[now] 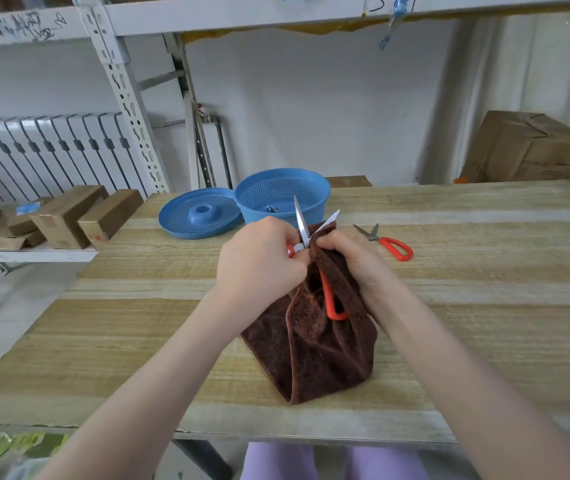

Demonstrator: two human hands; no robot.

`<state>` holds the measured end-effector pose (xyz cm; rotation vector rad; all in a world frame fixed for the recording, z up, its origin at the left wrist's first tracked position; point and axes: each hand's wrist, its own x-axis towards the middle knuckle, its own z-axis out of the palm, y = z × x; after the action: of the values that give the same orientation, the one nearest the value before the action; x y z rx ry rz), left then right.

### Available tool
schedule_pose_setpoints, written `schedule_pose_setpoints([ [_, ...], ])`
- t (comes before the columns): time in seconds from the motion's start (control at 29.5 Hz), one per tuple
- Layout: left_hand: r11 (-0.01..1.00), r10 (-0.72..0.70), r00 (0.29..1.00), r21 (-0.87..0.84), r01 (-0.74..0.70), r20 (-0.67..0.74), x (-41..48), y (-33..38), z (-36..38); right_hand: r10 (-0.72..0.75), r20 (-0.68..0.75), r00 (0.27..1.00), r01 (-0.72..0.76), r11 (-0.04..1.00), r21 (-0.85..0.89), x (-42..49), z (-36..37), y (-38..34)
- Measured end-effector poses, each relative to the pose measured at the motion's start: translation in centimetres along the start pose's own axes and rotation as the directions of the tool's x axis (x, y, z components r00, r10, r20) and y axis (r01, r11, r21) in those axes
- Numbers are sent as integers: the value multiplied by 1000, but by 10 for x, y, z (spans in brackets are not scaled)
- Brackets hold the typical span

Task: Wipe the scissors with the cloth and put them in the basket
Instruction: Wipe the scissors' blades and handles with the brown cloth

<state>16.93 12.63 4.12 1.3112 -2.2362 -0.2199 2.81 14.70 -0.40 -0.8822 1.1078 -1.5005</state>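
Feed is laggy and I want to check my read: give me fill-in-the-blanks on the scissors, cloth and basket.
1. The cloth against one blade is ____ in colour.
2. The held scissors have their blades ____.
3. The spare scissors lie on the ____.
4. The lid lies to the ____ of the basket.
Missing: brown; open; table; left.

— How is the light?
— Bright, soft and even, with no lamp in sight. The wall [328, 109] is washed pale, and the cloth [328, 362] throws only a faint shadow on the counter [484, 306].
— Is it sharp?
— In the middle, yes. Below the counter's near left corner everything smears into blur, and the floor off its left edge is soft. The wide lens bends the borders: the shelf post [120, 98] leans and the shelf beam [276, 15] bows.
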Motion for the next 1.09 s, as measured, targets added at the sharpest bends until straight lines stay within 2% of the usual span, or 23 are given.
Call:
schedule_pose_setpoints([
  [0.1,1000,-3,1000,16,3,-8,-4,-2,2,-21,26,999,22,998,-61,0,-3,-1],
  [0.2,999,14,1000,39,-13,-20,-3,-2,2,-65,-19,998,65,998,1,2,-4,-1],
  [0.34,999,20,1000,49,-20,-5,-3,-2,3,-36,-148,988,50,995,90,3,-2,3],
  [0.41,999,13,1000,52,-13,-3,-3,-4,4,-20,-145,989,36,994,107,0,-2,8],
  [0.54,999,19,1000,50,-17,-23,0,-5,1,-28,29,999,28,1000,6,-5,1,8],
  [0.68,997,35,998,70,-31,-53,0,-4,-1,-72,48,996,70,997,40,0,4,-4],
  [0.81,993,68,994,102,-60,-80,-3,-1,-1,-136,-25,990,136,991,15,-2,9,0],
  [0.98,993,53,995,109,-44,-81,-4,-2,2,-242,-212,947,196,957,-214,-6,13,9],
  [1.09,992,45,996,120,-35,-73,-3,-6,3,-167,-155,974,135,971,-198,-6,11,8],
])
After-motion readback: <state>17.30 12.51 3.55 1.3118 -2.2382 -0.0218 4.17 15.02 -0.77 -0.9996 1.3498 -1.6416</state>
